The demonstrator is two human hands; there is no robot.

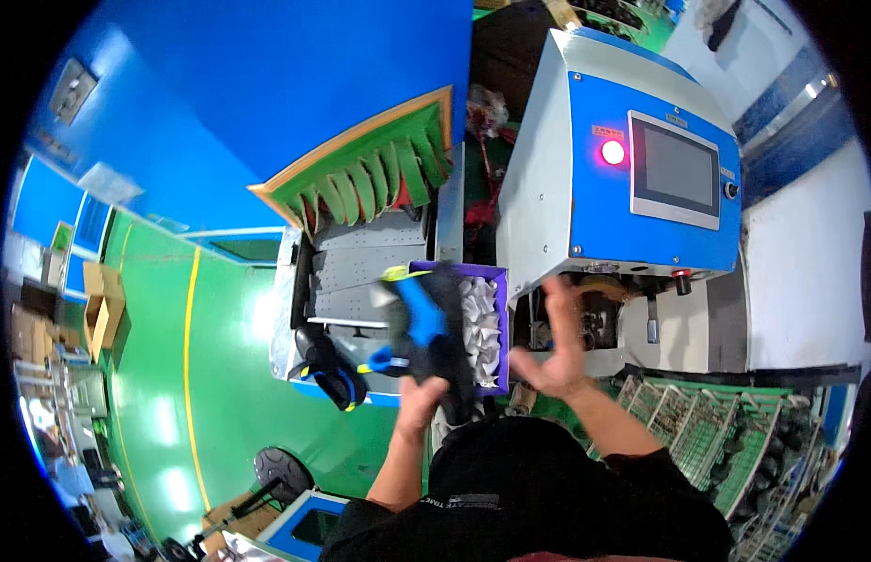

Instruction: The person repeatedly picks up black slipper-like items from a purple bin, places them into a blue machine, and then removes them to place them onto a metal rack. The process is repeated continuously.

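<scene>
From where I sit watching the head view, my left hand [420, 395] has its grip pinched around the heel end of a black shoe with a bright blue panel and yellow-green trim [426, 328], held up in the air in front of the purple plastic crate stuffed with crumpled white paper [482, 323]. My right hand [555, 351] is spread wide, fingers apart, holding nothing, hovering just beside the shoe and in front of the opening under the white and blue machine with a grey touchscreen and a glowing red lamp [632, 178].

A second black shoe with yellow-green edging [331, 370] lies on the grey metal desk [361, 267] to the left, near the crate.

As I judge it, the shoe is picked up but not yet placed anywhere; the machine's opening looks unoccupied, though I cannot see fully inside. The other shoe appears untouched. Green wire racks [707, 431] sit lower right.
</scene>
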